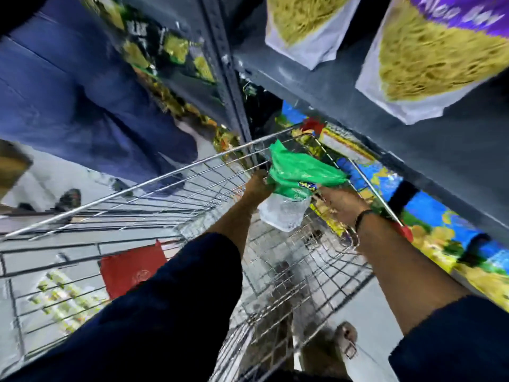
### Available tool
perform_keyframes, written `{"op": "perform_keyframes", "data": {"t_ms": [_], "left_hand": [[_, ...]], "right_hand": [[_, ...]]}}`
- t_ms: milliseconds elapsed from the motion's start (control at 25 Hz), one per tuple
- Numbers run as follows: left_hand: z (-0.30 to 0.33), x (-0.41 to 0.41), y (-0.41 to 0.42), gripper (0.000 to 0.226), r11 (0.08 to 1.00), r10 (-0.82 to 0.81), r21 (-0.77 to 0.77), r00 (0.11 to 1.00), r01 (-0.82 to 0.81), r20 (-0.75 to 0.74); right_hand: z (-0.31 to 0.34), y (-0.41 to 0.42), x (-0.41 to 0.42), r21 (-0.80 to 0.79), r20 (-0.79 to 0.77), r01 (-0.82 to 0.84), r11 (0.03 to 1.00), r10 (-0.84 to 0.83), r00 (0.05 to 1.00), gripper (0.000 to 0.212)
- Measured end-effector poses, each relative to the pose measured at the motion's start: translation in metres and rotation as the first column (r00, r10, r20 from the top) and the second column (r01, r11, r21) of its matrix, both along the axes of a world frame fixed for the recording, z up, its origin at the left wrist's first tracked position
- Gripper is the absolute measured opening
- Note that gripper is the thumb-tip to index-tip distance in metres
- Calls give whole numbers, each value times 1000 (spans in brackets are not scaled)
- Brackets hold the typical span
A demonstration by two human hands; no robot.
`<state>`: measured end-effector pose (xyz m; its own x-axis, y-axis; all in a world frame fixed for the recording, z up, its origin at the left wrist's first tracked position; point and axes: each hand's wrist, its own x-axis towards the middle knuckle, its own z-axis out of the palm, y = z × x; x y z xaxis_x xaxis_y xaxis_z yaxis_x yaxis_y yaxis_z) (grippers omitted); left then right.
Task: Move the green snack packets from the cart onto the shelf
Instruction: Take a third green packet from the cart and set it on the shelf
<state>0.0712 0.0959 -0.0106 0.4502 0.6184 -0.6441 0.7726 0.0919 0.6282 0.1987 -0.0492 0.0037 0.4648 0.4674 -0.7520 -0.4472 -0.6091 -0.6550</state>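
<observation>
Left hand point(257, 186): fingers gripping green snack packets point(297, 172) from the left
Right hand point(340, 204): fingers holding their right end
Cart point(170, 175): standing below, beside shelf point(413, 150)

A single wide-angle camera, worn on the person's head, is looking forward and steeply down, tilted so the scene is leaning. It is sitting close above both forearms, which are reaching away from the lens into the middle of the frame. The wire cart point(192, 194) is filling the centre and lower left. The grey shelf point(429, 150) is running along the right and top edges, very near the lens. The wide lens is bending the straight lines, and the picture is blurring with motion.
</observation>
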Motion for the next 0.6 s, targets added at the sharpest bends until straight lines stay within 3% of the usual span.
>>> {"op": "perform_keyframes", "data": {"t_ms": [120, 200, 280, 400, 600], "left_hand": [[-26, 12, 3, 65, 1000, 20, 3, 999, -20, -34], [-13, 11, -6, 50, 990, 65, 128, 997, -59, -47], [-4, 4, -19, 33, 965, 45, 261, 996, -23, -79], [21, -10, -45, 28, 932, 41, 362, 999, -28, -28], [80, -37, -87, 34, 925, 128, 313, 952, -216, 278]], "right_hand": [[-18, 6, -3, 11, -40, 39, 999, -39, 998, 13], [-21, 6, -7, 22, -70, 118, 993, -116, 991, 3], [-22, 4, -18, 43, 5, 150, 988, -151, 989, 22], [-2, -15, -31, 133, 137, 143, 981, -161, 977, 42], [83, -67, -39, 292, 340, 21, 956, -124, 932, 37]]}}
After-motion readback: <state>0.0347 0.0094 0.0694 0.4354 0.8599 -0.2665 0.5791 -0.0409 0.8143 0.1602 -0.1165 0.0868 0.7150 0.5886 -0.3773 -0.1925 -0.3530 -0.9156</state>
